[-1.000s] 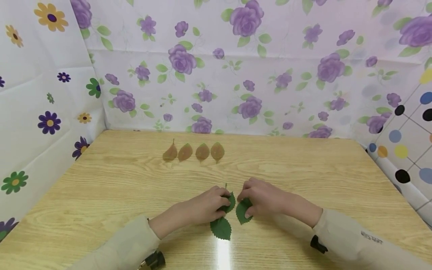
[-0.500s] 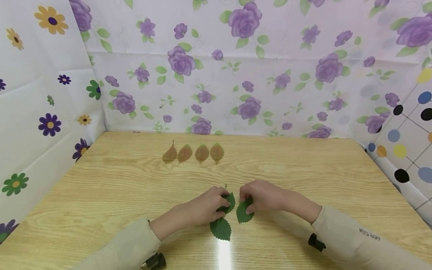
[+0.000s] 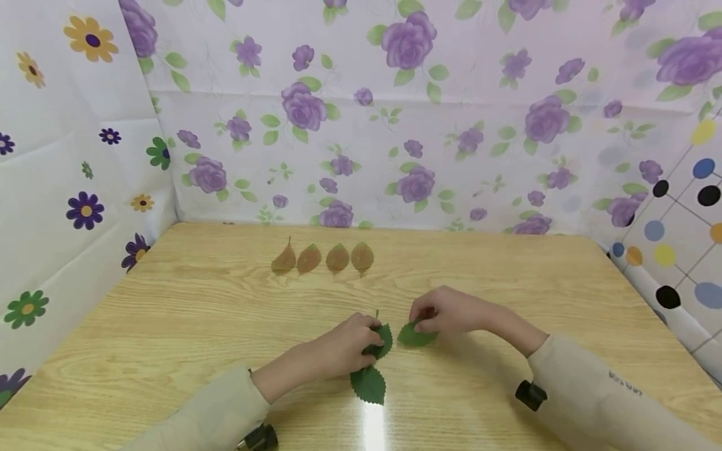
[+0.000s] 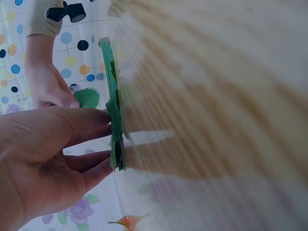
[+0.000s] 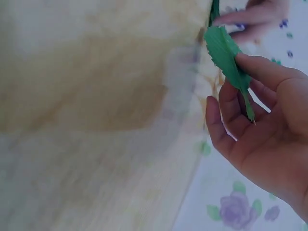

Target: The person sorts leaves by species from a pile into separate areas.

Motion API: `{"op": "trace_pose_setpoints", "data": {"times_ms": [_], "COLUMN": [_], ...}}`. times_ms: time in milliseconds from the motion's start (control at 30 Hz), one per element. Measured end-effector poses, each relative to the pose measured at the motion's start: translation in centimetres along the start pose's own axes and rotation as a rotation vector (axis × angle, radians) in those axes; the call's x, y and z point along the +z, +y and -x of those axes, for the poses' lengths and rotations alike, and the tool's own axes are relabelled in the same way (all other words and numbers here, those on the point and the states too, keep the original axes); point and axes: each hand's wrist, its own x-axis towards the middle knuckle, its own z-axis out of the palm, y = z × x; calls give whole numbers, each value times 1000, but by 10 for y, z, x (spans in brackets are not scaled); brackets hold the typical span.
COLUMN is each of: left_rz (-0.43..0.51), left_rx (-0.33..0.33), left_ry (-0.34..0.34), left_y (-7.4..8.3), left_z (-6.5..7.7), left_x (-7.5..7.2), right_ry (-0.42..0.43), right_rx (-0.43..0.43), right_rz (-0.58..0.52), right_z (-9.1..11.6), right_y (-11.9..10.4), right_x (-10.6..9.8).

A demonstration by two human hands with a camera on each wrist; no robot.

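Note:
In the head view, my left hand (image 3: pixel 350 343) rests its fingertips on a serrated green leaf (image 3: pixel 385 340) lying on the table. A second green leaf (image 3: pixel 369 384) lies just below it, towards me. The left wrist view shows these leaves edge-on as a thin green stack (image 4: pixel 114 106), with thumb and fingertips pressing on them. To the right, my right hand (image 3: pixel 454 309) pinches another green leaf (image 3: pixel 416 336) between thumb and fingers. Seen in the right wrist view, that leaf (image 5: pixel 226 60) is tilted off the table, its stem pointing towards the palm.
Several orange-brown leaves (image 3: pixel 309 259) lie in a row at the back of the wooden table (image 3: pixel 225 313). A purple-flowered cloth (image 3: pixel 361 125) hangs behind the far edge. Patterned cloths stand at the left and right sides.
My right hand has moved slightly up and right, lifting and tilting its green leaf away from the others. The left hand stays on its leaves.

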Motion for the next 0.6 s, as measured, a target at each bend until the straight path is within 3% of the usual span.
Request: {"op": "trace_pose_setpoints", "data": {"times_ms": [367, 600], "left_rz": [104, 130], "left_rx": [41, 37], "left_ry": [72, 98], "left_y": [-5, -7], "left_z": [-2, -3], "left_x": [3, 6], "right_ry": [288, 488], "right_rx": [177, 361], "right_rz": [-50, -152], "right_z": [-5, -5], "right_y": [38, 68], "right_x": [-37, -54]}}
